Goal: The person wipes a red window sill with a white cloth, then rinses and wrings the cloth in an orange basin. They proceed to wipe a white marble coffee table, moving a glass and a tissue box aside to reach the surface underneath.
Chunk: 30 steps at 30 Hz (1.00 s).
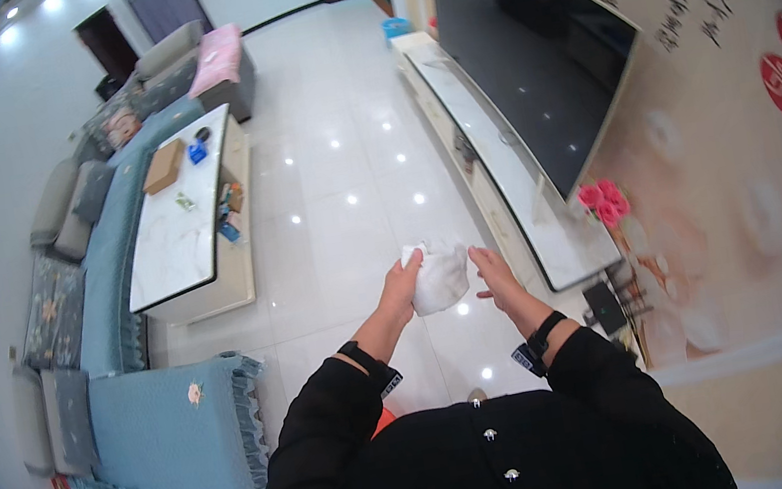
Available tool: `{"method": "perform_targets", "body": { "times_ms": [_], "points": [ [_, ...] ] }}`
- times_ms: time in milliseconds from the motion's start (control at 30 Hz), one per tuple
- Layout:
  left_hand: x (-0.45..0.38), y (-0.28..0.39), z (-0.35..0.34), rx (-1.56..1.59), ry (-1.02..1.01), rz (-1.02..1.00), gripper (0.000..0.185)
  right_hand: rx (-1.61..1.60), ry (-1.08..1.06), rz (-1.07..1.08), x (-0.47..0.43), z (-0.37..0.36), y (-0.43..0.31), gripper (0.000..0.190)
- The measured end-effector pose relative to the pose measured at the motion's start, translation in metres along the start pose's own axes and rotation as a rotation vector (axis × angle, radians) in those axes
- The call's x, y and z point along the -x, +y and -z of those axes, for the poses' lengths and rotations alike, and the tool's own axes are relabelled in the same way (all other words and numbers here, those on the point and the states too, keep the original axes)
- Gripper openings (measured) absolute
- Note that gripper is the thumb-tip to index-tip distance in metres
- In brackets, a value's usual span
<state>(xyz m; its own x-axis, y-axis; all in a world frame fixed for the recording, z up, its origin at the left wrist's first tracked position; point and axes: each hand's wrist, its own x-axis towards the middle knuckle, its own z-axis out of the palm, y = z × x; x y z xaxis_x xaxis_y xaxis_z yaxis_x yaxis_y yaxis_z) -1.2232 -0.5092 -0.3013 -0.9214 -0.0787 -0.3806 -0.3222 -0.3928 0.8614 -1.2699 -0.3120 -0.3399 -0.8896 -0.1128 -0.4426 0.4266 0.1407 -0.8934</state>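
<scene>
A crumpled white cloth [439, 279] is in my left hand [402, 287], pinched between thumb and fingers along its left edge. It hangs over the pale tiled floor in front of me. Just to the right of the cloth is my right hand [496, 276], its fingers apart and holding nothing; a narrow gap shows between it and the cloth. Both wrists wear black straps with small devices.
At left stand a marble-topped coffee table [169, 255] bearing a cardboard box [165, 166], and a sofa with blue covers [167, 422]. A low TV cabinet [549, 236] runs along the right, below a large television [529, 49], with pink flowers [606, 202] near its end.
</scene>
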Motion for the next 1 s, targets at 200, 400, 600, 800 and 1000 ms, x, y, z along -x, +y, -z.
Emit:
{"method": "perform_targets", "body": {
  "times_ms": [200, 400, 600, 800, 1000],
  "points": [
    [0.004, 0.016, 0.022, 0.260, -0.148, 0.092, 0.055, -0.580, -0.738, -0.134, -0.017, -0.072, -0.028, 0.066],
    [-0.028, 0.017, 0.105, -0.087, 0.031, -0.086, 0.045, -0.207, -0.576, -0.091, -0.051, -0.150, -0.042, 0.053],
    [-0.051, 0.035, 0.194, -0.423, 0.393, -0.279, 0.043, 0.284, -0.457, 0.278, -0.089, -0.248, -0.052, 0.050],
    [-0.041, 0.091, 0.299, -0.613, 0.643, -0.187, 0.057, 0.435, -0.576, 0.273, -0.116, -0.363, -0.070, 0.055],
    [-0.033, 0.121, 0.377, -0.467, 0.809, -0.105, 0.056, 0.576, -0.669, 0.360, -0.151, -0.446, -0.075, 0.052]
  ]
}}
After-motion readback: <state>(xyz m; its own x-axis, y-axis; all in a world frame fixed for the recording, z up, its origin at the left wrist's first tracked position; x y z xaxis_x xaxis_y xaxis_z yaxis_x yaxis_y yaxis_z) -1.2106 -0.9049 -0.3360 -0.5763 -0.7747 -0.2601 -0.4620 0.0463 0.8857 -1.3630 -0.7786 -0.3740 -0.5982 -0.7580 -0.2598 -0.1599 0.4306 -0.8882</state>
